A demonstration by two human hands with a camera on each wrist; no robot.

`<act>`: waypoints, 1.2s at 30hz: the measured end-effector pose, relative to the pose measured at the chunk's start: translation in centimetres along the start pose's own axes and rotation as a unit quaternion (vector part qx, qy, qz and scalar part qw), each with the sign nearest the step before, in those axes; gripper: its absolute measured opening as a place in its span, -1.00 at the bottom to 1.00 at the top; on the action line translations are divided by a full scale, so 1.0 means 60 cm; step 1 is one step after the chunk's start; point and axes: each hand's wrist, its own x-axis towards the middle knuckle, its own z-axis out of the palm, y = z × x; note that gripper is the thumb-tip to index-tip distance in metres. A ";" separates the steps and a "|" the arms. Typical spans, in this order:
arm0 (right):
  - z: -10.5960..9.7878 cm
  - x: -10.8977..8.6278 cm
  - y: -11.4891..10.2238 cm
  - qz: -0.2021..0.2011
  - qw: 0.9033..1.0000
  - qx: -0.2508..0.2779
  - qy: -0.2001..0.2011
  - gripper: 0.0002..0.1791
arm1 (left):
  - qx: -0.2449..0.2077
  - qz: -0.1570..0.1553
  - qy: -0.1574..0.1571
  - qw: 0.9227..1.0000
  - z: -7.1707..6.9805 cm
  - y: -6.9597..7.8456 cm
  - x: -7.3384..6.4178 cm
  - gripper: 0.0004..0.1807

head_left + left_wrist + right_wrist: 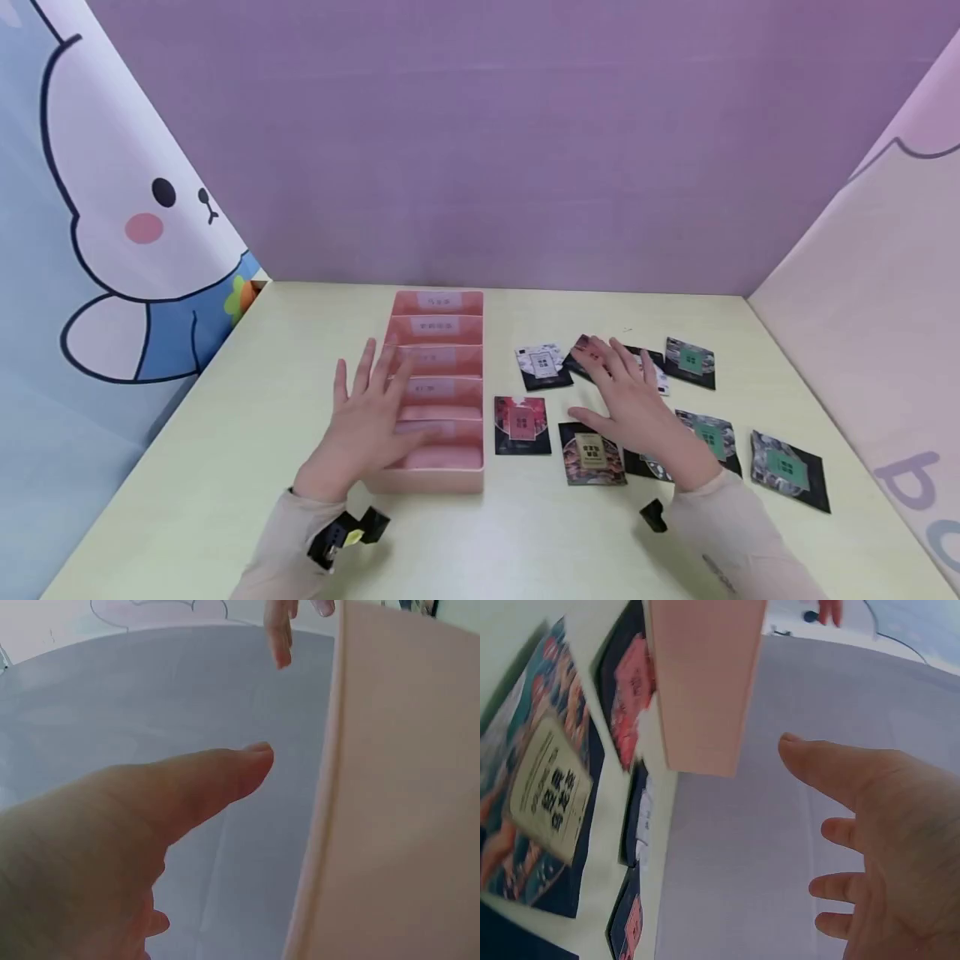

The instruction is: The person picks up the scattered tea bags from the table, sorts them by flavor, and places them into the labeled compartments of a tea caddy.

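My left hand [358,437], fingers spread, hovers over the left side of a long pink divided box [431,482]. In the left wrist view its thumb [210,780] points toward the box's wall [405,795] with nothing in its grasp. To the right, my other hand [645,417] is spread above a group of flat dark sachets, partly covering several. Bare-palmed in the right wrist view, it holds nothing. Left of it lie a red-label sachet [522,425], a white-label sachet [543,365] and a tan-label sachet [592,454].
Green-label sachets lie farther right, one at the back [690,362] and one near the right edge [789,469]. Labels mark the box's compartments. A purple backdrop [480,150] stands behind the pale table [247,467], with printed panels on both sides.
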 end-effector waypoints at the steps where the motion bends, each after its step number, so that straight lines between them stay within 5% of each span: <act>1: 0.002 0.005 0.002 -0.014 1.000 -0.011 0.006 -0.15 | -0.006 -0.001 0.006 1.000 0.001 -0.006 -0.004 0.12; 9: 0.018 0.045 0.033 -0.083 0.994 -0.068 0.026 -0.24 | -0.036 -0.008 0.033 0.999 0.013 -0.048 -0.032 0.10; 16: 0.034 0.100 0.067 -0.052 0.995 -0.070 -0.045 -0.31 | -0.113 -0.020 0.024 0.993 0.031 -0.078 -0.043 0.10; 20: 0.048 0.128 0.084 -0.038 0.993 -0.064 -0.090 -0.34 | -0.183 -0.046 0.003 0.982 0.043 -0.094 -0.046 0.09; 24: 0.063 0.152 0.096 -0.029 0.990 -0.067 -0.117 -0.38 | -0.291 -0.065 -0.020 0.954 0.053 -0.109 -0.052 0.09; 32: 0.078 0.184 0.113 0.016 0.986 -0.043 -0.163 -0.39 | -0.496 -0.060 -0.082 0.862 0.067 -0.143 -0.070 -0.13; 36: 0.087 0.194 0.117 0.045 0.979 -0.033 -0.194 -0.35 | -0.542 -0.045 -0.113 0.832 0.073 -0.161 -0.077 -0.17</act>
